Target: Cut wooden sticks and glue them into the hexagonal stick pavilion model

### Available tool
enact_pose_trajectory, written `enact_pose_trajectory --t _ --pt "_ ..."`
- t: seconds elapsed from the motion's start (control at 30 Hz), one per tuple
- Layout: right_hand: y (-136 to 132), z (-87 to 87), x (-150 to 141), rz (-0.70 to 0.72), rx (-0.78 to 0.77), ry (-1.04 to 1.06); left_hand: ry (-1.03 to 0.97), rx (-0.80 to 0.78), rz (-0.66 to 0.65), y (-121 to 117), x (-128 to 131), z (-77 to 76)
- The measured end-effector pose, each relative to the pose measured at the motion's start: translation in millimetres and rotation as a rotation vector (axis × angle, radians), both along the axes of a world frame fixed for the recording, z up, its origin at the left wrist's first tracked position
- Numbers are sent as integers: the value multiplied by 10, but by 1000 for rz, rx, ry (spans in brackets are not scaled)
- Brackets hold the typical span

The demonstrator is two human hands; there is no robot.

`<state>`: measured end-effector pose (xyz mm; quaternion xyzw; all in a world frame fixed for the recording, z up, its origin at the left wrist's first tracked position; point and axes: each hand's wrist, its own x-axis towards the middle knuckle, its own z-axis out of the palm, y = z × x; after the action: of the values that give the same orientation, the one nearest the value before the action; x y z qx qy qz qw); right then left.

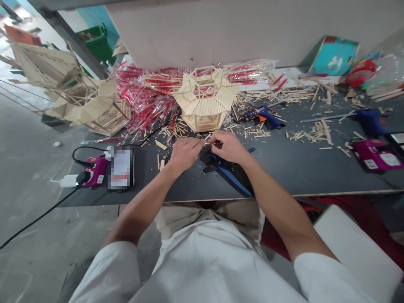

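Observation:
My left hand (184, 152) and my right hand (229, 147) meet over the dark table (299, 168), both pinched on a small wooden stick piece (208, 145) held between them. Just under my right hand lies a blue-handled cutter (232, 176), its handles pointing toward me. Right behind my hands stands a small pavilion model (205, 99) built of wooden sticks.
A larger stick structure (72, 90) stands at the left. Red-wrapped chopstick packs (145, 101) pile at the back. Glue guns (265, 115) (370, 120), loose sticks (312, 134), a phone (121, 168), a purple power strip (94, 171) and a purple box (377, 155) lie on the table.

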<state>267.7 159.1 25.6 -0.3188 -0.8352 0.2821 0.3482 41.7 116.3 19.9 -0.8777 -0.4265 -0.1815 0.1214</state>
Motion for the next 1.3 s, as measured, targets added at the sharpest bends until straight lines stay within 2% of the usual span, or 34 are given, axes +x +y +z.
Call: enact_pose_trajectory --t 0.3,0.57,0.8,1.13,1.3 --pt "-8 -25 -30 -8 31 -7 38 -8 13 -18 -13 6" --pt "-8 -63 -78 -50 31 -23 -18 11 -4 30 -51 -96" --pt "28 -77 -100 -61 33 0 -6 -46 35 39 -50 -43" --pt "32 -110 -101 -65 82 0 -97 -76 56 58 -35 -120" --pt "29 -111 -99 -72 80 -13 -81 -76 52 61 -44 -89"
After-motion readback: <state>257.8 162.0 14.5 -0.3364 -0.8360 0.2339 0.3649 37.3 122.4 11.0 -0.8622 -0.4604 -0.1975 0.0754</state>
